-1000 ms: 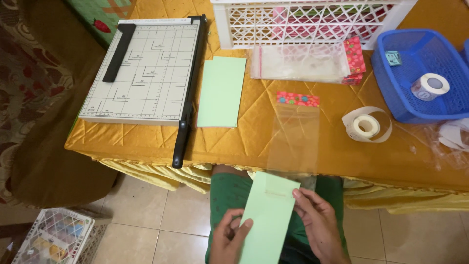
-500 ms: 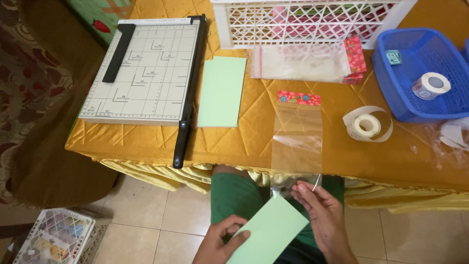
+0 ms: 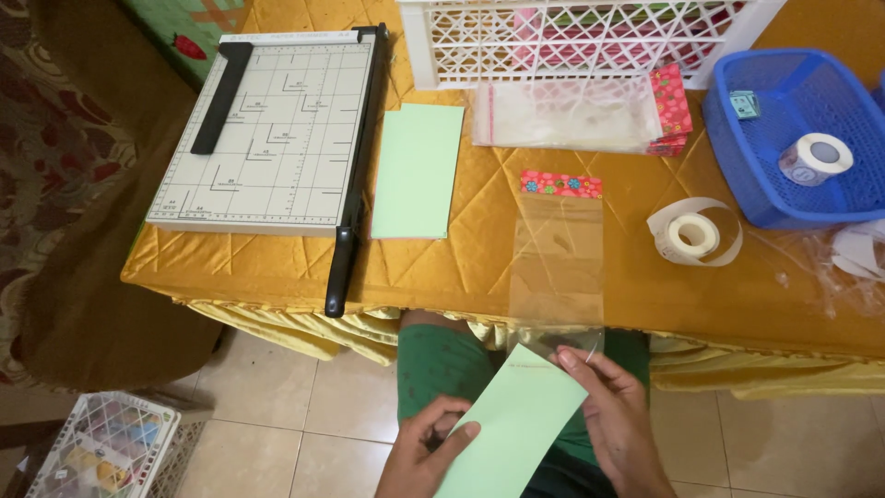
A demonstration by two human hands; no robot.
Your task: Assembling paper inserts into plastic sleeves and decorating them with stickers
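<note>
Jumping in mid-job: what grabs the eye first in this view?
At bottom centre, the left hand and right hand hold a pale green card at the open end of a clear bag hanging over the table's front edge. A paper trimmer dominates the gold cloth's left; a blue basket sits right.

Head-worn camera, looking down, close above table (image 3: 461, 267)

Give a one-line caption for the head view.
Both hands hold a green card at a clear bag's mouth.

I count two green cards (image 3: 516, 424) (image 3: 418, 171), two tape rolls (image 3: 693, 233) (image 3: 815, 158), one paper cutter (image 3: 272, 138), one blue basket (image 3: 737, 175), one white crate (image 3: 562, 41).
</note>
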